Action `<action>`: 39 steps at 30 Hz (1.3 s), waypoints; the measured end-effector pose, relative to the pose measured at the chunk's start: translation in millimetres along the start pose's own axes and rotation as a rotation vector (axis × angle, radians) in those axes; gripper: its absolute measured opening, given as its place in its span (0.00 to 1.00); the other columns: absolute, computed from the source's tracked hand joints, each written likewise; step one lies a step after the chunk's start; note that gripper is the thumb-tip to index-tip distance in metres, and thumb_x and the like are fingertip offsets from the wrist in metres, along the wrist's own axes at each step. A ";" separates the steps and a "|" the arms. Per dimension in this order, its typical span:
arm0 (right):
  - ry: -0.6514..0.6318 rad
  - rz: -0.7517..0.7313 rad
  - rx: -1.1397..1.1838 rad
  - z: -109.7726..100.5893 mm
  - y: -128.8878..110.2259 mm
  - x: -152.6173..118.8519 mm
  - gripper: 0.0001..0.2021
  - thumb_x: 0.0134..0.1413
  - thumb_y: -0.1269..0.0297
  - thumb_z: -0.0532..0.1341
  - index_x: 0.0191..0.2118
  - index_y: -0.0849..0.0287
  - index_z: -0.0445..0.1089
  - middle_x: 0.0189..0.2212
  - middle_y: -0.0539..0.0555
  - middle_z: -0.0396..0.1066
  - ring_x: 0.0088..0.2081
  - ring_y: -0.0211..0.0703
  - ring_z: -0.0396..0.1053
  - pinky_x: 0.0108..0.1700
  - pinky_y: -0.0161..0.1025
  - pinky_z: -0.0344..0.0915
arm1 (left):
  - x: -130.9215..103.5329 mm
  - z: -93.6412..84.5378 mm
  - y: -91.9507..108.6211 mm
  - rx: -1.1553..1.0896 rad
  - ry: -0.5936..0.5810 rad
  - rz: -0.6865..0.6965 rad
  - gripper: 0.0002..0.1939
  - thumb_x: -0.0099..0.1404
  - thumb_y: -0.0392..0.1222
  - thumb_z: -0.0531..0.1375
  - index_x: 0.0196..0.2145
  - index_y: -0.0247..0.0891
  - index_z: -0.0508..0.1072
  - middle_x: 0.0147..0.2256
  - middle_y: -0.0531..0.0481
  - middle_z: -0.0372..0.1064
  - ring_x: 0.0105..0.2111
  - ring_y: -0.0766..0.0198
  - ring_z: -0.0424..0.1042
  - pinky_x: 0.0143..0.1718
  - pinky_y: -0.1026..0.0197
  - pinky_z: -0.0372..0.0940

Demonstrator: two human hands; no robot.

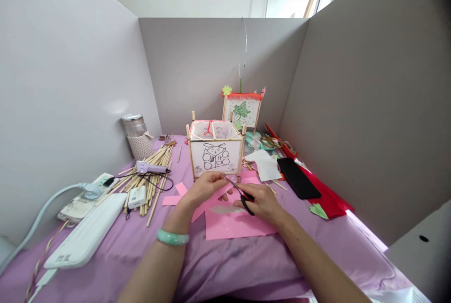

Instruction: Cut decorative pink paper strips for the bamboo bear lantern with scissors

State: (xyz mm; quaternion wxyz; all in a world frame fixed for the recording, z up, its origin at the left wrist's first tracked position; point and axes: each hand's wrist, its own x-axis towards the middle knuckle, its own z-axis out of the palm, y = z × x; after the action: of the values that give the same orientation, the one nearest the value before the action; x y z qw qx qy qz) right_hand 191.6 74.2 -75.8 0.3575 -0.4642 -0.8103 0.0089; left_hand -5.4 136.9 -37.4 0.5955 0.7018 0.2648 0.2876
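My left hand (pixel 207 186), with a green bangle (pixel 172 237) on its wrist, pinches a strip of pink paper (pixel 202 210). In my right hand (pixel 262 202) are black-handled scissors (pixel 246 203), their blades pointing up and left to the fingertips of my left hand. Whether the blades are parted is too small to tell. A larger pink sheet (pixel 225 228) lies on the cloth below both hands. Right behind them stands a square lantern (pixel 216 155) of sticks and white paper, with a rabbit-like drawing on its front and a red string on top.
Pink offcuts (pixel 172 200), wooden sticks (pixel 151 190), a glue gun (pixel 151 167), a white power bank (pixel 86 230) and a jar (pixel 136 134) lie left. A second lantern (pixel 243 108) stands behind. At right are a black phone (pixel 299 178), red material (pixel 327 195) and white paper (pixel 266 164). Grey panels surround the table.
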 end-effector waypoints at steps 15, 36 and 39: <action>-0.002 -0.018 0.006 -3.0 -1.1 1.9 0.21 0.52 0.50 0.60 0.48 0.57 0.69 0.23 0.49 0.68 0.24 0.34 0.62 0.27 0.31 0.51 | -2.2 -1.1 0.7 0.000 -0.015 -0.006 0.12 0.60 0.47 0.57 0.30 0.33 0.68 0.31 0.45 0.72 0.23 0.64 0.71 0.27 0.62 0.66; -0.025 0.057 -0.008 -5.6 -5.9 1.5 0.24 0.47 0.48 0.63 0.48 0.56 0.70 0.22 0.48 0.64 0.24 0.34 0.59 0.27 0.31 0.51 | 0.3 -2.0 2.6 -0.075 0.114 -0.007 0.14 0.58 0.49 0.59 0.30 0.34 0.67 0.28 0.46 0.72 0.22 0.65 0.70 0.25 0.63 0.65; -0.013 0.051 -0.005 -4.6 -6.2 1.4 0.25 0.47 0.48 0.63 0.49 0.57 0.70 0.21 0.47 0.63 0.23 0.33 0.58 0.27 0.31 0.51 | 0.4 -1.9 1.5 -0.059 0.103 0.002 0.14 0.58 0.50 0.59 0.31 0.34 0.67 0.28 0.47 0.72 0.22 0.65 0.70 0.25 0.63 0.65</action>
State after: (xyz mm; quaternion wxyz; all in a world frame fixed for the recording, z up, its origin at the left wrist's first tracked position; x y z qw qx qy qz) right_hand 189.2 70.3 -69.5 0.3507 -0.4857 -0.8004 0.0190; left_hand -6.4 138.3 -35.6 0.6010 0.6686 0.2860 0.3315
